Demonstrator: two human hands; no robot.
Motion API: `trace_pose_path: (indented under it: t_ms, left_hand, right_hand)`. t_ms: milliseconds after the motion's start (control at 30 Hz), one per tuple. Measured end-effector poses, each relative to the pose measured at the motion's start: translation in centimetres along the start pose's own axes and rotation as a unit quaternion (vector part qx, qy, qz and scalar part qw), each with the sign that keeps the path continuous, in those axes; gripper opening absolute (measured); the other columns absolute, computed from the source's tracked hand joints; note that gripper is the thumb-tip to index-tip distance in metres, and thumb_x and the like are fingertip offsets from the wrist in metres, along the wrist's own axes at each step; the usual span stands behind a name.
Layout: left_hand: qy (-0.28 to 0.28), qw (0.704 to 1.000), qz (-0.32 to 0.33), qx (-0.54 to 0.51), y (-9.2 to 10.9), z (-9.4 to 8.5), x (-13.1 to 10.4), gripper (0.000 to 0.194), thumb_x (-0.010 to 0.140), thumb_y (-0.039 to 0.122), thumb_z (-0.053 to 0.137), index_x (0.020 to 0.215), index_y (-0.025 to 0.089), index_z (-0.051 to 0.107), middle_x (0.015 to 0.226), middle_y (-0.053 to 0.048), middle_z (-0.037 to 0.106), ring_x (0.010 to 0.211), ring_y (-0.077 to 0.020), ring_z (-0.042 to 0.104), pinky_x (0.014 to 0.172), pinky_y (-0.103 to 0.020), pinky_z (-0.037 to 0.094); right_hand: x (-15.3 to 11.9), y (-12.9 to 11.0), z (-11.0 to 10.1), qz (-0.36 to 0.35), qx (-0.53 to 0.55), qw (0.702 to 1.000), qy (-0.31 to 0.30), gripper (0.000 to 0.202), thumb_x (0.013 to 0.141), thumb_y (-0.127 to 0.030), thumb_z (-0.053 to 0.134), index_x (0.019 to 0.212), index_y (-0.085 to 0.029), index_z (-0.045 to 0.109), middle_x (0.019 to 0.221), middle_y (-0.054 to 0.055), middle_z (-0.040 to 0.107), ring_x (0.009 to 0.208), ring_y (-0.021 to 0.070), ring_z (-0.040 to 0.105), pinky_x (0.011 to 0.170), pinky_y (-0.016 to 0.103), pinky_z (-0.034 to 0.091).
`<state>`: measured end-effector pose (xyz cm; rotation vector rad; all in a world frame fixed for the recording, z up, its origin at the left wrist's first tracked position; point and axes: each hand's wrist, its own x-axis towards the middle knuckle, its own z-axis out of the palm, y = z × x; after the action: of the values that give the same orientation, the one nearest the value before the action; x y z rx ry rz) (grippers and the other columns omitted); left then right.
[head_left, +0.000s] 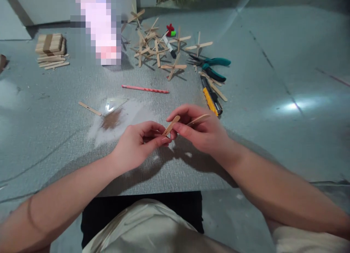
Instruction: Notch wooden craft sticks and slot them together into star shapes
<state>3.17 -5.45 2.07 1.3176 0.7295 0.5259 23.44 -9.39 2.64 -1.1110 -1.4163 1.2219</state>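
Note:
In the head view, my left hand point(146, 138) pinches the lower end of a slotted wooden craft stick point(171, 125), which tilts up to the right. My right hand point(205, 131) grips a second craft stick point(200, 119), its rounded end poking out past the fingers. The two hands almost meet, and the right fingertips are close to the first stick; whether they press on it I cannot tell. Left of my hands, another slotted craft stick point(89, 108) lies beside a patch of brown dust point(111, 119) and a small clear triangle point(111, 104).
A red pencil point(145, 89) lies beyond my hands. Several crossed-stick pieces point(174, 67) stand at the back, near a glue tube point(169, 47). Pliers point(210, 66) and a yellow-black utility knife point(210, 96) lie to the right. Bundled craft sticks point(50, 44) sit at the back left.

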Motion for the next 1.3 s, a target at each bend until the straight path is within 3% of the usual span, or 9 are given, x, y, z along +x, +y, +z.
trace_pose_path:
  t_ms: [233, 433, 867, 1100, 1300]
  left_hand:
    - [0.032, 0.988, 0.058, 0.137, 1.1, 0.5, -0.3, 0.01, 0.09, 0.023, 0.066, 0.095, 0.019, 0.074, 0.091, -0.004, 0.081, 0.079, -0.0157, 0.076, 0.076, -0.029, 0.064]
    - [0.056, 0.968, 0.088, 0.229, 1.3, 0.8, -0.4, 0.014, 0.088, 0.019, 0.062, 0.087, 0.021, 0.076, 0.077, -0.001, 0.079, 0.067, -0.0144, 0.073, 0.06, -0.024, 0.059]
    - [0.044, 0.956, 0.118, 0.264, 1.2, 0.6, -0.3, 0.017, 0.088, 0.021, 0.062, 0.082, 0.023, 0.077, 0.07, 0.001, 0.077, 0.056, -0.013, 0.07, 0.056, -0.024, 0.057]
    - [0.049, 0.956, 0.102, 0.27, 1.3, 0.6, -0.3, 0.015, 0.086, 0.022, 0.063, 0.081, 0.021, 0.077, 0.071, 0.001, 0.078, 0.056, -0.0131, 0.07, 0.056, -0.023, 0.057]
    - [0.058, 0.954, 0.122, 0.267, 1.0, 0.7, -0.2, 0.011, 0.084, 0.019, 0.064, 0.08, 0.023, 0.074, 0.071, 0.002, 0.078, 0.058, -0.0127, 0.071, 0.059, -0.023, 0.058]
  right_hand:
    - [0.1, 0.2, 0.0, -0.011, 0.0, 1.0, -0.007, 0.004, 0.097, -0.028, 0.064, 0.1, -0.029, 0.066, 0.077, -0.001, 0.073, 0.068, 0.0146, 0.072, 0.065, 0.031, 0.059]
    - [0.1, -0.4, 0.0, -0.007, -0.04, 0.999, -0.014, 0.01, 0.092, -0.031, 0.07, 0.101, -0.032, 0.068, 0.075, -0.002, 0.074, 0.068, 0.0153, 0.072, 0.064, 0.032, 0.057]
    - [-0.1, -0.4, 0.1, 0.001, -0.07, 0.997, -0.012, 0.011, 0.09, -0.028, 0.071, 0.101, -0.03, 0.071, 0.071, -0.002, 0.073, 0.063, 0.0152, 0.07, 0.061, 0.032, 0.057]
    - [-0.1, -0.5, 0.0, 0.015, -0.096, 0.995, -0.004, 0.014, 0.089, -0.028, 0.071, 0.102, -0.03, 0.071, 0.073, -0.002, 0.074, 0.063, 0.0151, 0.07, 0.061, 0.032, 0.056]
    - [-0.1, -0.5, 0.2, -0.025, -0.1, 0.995, -0.019, 0.015, 0.09, -0.025, 0.065, 0.104, -0.025, 0.068, 0.072, -0.002, 0.073, 0.062, 0.0144, 0.069, 0.06, 0.028, 0.053]
